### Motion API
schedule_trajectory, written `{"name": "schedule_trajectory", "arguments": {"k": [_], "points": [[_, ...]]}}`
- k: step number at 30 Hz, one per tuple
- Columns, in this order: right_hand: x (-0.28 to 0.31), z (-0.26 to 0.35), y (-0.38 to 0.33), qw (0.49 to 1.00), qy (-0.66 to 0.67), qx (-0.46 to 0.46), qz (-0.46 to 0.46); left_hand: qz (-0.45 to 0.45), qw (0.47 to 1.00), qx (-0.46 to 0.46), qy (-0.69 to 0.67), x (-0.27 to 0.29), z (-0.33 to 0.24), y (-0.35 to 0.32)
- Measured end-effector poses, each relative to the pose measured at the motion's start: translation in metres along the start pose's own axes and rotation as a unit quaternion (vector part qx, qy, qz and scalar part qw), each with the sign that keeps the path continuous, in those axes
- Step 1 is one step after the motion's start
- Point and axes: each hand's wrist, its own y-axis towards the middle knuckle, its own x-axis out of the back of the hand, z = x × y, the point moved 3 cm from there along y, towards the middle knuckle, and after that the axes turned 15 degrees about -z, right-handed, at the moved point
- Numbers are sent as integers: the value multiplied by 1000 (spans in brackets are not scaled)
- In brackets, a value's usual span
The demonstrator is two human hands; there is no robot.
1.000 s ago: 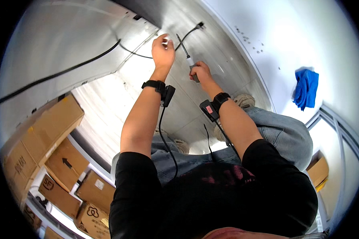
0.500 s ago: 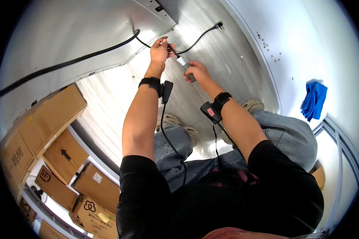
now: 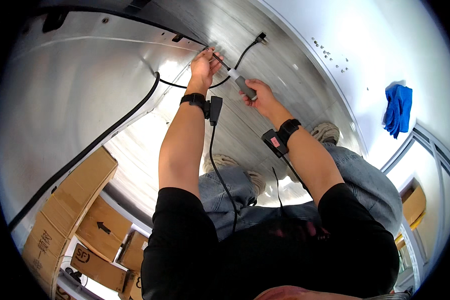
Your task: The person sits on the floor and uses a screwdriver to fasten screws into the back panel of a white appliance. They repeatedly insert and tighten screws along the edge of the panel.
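Brown cardboard boxes (image 3: pixel 80 215) stacked below the metal panel (image 3: pixel 85 85); my right hand (image 3: pixel 260 95) grips a grey-handled screwdriver (image 3: pixel 237 82), my left hand (image 3: pixel 203 65) pinching its tip

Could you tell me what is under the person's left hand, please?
The left hand rests on the shiny metal panel, where the screwdriver tip and a black cable meet it. What the fingers pinch is covered.
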Motion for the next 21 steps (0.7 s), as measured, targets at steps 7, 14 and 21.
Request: {"name": "schedule_trajectory", "arguments": {"k": [7,14,21], "points": [[-10,-4,-3,999,37,-9,34,-55,998,-30,-27,2,0,2],[-9,-6,-4,997,55,-20,46,-78,996,-32,-41,3,1,1],[-11,-9,0,996,69,-41,44,-67,997,-45,12,7,-3,2]]}}
